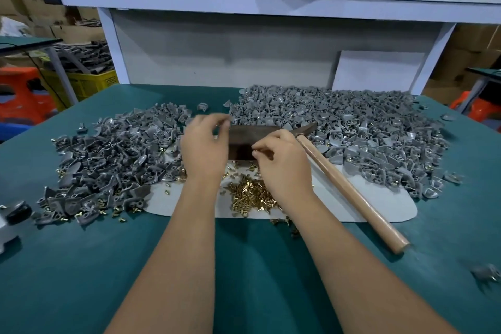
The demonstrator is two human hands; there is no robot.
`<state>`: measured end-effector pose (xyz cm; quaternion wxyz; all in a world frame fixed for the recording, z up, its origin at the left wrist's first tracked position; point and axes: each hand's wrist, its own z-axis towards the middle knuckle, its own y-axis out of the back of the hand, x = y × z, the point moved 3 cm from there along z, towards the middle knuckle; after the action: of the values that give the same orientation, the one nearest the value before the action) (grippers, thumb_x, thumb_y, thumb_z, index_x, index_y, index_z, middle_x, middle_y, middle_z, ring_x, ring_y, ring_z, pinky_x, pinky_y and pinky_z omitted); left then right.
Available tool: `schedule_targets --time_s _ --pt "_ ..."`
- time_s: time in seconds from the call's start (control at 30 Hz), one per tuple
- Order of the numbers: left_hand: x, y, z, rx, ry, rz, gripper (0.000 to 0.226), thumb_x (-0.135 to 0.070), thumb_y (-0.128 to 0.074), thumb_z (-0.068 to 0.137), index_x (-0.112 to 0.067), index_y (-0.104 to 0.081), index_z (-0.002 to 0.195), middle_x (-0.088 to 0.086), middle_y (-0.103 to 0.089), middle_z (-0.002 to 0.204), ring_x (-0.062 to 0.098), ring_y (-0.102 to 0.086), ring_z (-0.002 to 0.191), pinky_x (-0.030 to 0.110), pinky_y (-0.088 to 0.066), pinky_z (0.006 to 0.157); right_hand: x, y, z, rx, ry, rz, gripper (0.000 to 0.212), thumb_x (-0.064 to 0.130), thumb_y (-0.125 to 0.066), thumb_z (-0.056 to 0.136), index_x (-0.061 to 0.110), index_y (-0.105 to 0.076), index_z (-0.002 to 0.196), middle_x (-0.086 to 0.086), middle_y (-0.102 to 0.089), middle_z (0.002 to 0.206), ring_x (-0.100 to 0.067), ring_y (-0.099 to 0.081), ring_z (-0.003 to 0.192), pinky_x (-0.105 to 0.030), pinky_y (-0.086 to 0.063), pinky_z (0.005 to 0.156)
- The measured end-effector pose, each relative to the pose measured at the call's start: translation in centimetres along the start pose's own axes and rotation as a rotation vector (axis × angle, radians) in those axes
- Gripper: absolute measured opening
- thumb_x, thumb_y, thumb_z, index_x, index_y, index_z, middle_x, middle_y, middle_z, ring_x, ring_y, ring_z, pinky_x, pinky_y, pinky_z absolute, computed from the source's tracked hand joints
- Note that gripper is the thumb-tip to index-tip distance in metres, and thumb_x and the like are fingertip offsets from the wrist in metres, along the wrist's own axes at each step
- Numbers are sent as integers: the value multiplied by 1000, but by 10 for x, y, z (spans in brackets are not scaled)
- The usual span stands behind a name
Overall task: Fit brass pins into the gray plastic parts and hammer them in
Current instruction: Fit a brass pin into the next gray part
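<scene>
A green desk (81, 266) carries two heaps of gray plastic parts (352, 130), a hammer (349, 190) lying on a white sheet (379, 200), and a pile of brass pins (249, 195) near the front edge. The left hand (203, 146) hovers over a dark block (244, 141), fingers curled and blurred; whether it holds anything cannot be told. The right hand (282, 163) is just beside it, fingertips pinched together above the pins, on something too small to make out.

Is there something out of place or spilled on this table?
Yes. Some brass pins have spilled off the white mat onto the green table, and one gray part lies alone near the right edge, far from the piles.
</scene>
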<state>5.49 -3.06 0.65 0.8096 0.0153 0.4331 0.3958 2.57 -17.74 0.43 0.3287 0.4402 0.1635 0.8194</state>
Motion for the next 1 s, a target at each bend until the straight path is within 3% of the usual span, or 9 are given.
schedule_targets --time_s 0.13,0.2,0.3,0.4,0.53,0.67,0.8,0.87,1.0 --pt "-1 -30 -5 232 10 -2 17 -22 -62 94 -22 -74 106 -2 -67 110 21 -56 105 43 -45 97 -12 7 6 -90 -86 -33 10 15 -65 88 22 -71 90 9 -53 96 -13 -53 92 -28 -44 75" --pt "0 -34 -4 236 41 -53 14 -20 -65 93 -20 -75 102 -2 -64 110 19 -55 106 37 -44 99 -20 10 11 -110 -193 55 10 14 -66 88 23 -70 87 10 -49 102 -10 -51 96 -19 -41 78" --pt "0 -32 -4 241 146 -151 12 -19 -64 93 -23 -74 99 -9 -64 101 11 -56 97 33 -47 95 -28 10 14 -56 -333 164 14 17 -65 90 29 -67 84 11 -44 111 4 -47 85 -4 -32 63" --pt "0 -29 -5 267 264 -234 13 -23 -64 93 -33 -72 89 -18 -64 87 6 -58 87 35 -54 83 -28 8 16 -4 -316 110 13 19 -61 92 30 -64 84 6 -52 108 6 -47 79 -15 -35 67" --pt "-2 -25 -9 334 295 -334 20 -25 -69 87 -37 -72 71 -20 -70 77 3 -63 84 24 -50 72 -27 10 16 -52 -328 111 11 20 -58 93 28 -63 87 2 -60 104 -8 -56 85 -32 -48 78" --pt "-3 -25 -11 324 246 -304 20 -20 -68 88 -37 -72 77 -19 -69 85 2 -62 89 21 -51 74 -29 13 14 -95 -360 73 12 22 -59 93 30 -64 87 3 -58 104 -14 -57 91 -35 -51 79" --pt "-1 -29 -10 318 212 -214 25 -11 -61 89 -31 -75 95 -6 -67 107 18 -55 114 38 -48 100 -28 12 13 -100 -316 72 14 17 -60 92 25 -71 96 4 -59 104 -13 -57 94 -29 -47 81" --pt "1 -30 -8 311 274 -233 30 -12 -56 90 -33 -73 103 -1 -64 115 21 -50 120 42 -45 104 -29 11 13 -103 -315 109 15 14 -60 92 22 -71 97 3 -64 103 -10 -58 90 -28 -49 81" --pt "0 -31 -8 303 241 -207 24 -27 -60 88 -32 -70 109 -15 -55 98 21 -44 121 43 -45 102 -32 9 14 -132 -338 194 13 11 -65 88 24 -67 90 13 -64 87 -6 -60 85 -32 -53 82"
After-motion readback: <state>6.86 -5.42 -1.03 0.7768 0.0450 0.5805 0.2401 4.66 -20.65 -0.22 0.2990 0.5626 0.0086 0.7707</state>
